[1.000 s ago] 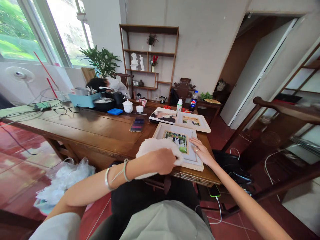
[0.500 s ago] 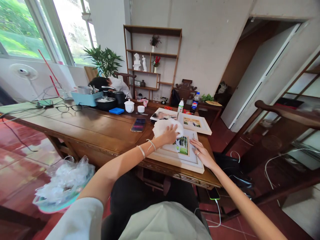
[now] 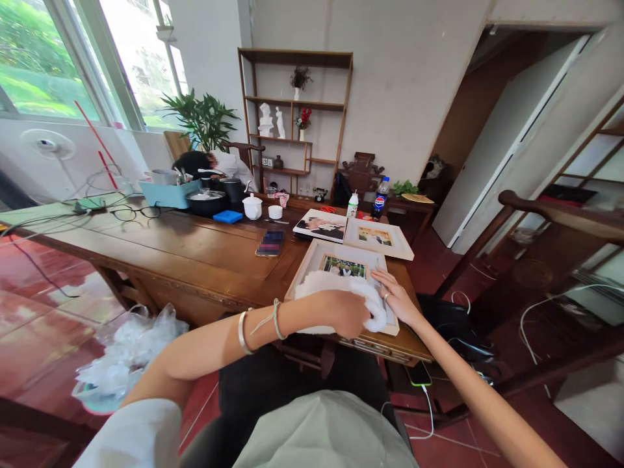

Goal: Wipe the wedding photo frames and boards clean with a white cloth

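Note:
A white cloth (image 3: 316,286) is bunched under my left hand (image 3: 344,312), which grips it against the near part of a pale picture frame (image 3: 308,255). The frame lies flat at the table's front edge, and a photo (image 3: 344,266) shows in its middle, above the cloth. My right hand (image 3: 397,296) rests with fingers stretched out on the frame's right side. Behind it lie a second framed photo (image 3: 402,242) and a photo panel (image 3: 319,225). The cloth and hand hide the frame's lower part.
On the wooden table (image 3: 214,253) are a phone (image 3: 270,242), a white lidded cup (image 3: 252,207), a blue box (image 3: 228,216), a white bottle (image 3: 351,205) and a cola bottle (image 3: 380,198). A person (image 3: 229,166) leans at the far side. A plastic-bag-filled basket (image 3: 121,361) stands on the floor.
My left hand has drawn the cloth toward me, from the frame's far side to its near edge, uncovering the photo. My right hand stays on the frame's right side.

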Action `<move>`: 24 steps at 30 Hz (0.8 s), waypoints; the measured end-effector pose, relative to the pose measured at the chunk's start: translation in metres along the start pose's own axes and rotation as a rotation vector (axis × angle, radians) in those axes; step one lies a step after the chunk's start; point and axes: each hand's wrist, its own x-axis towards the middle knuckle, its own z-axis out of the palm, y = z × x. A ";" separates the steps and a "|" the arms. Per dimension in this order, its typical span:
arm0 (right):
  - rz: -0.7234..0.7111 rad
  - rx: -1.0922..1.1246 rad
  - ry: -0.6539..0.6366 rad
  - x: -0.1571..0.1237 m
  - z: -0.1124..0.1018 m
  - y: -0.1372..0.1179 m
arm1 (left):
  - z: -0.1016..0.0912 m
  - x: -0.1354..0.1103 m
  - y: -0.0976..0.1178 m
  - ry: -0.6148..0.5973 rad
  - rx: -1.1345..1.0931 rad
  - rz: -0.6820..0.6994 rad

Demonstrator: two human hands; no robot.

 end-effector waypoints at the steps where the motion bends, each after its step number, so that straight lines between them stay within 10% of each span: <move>1: -0.006 0.002 -0.002 0.000 0.000 0.000 | -0.001 -0.005 0.003 -0.012 0.006 0.015; 16: -0.018 0.004 0.015 -0.001 0.002 -0.001 | 0.034 0.070 -0.093 0.118 0.041 -0.400; 24: 0.037 0.026 0.017 -0.001 0.001 0.001 | 0.023 0.052 -0.032 0.174 0.049 -0.184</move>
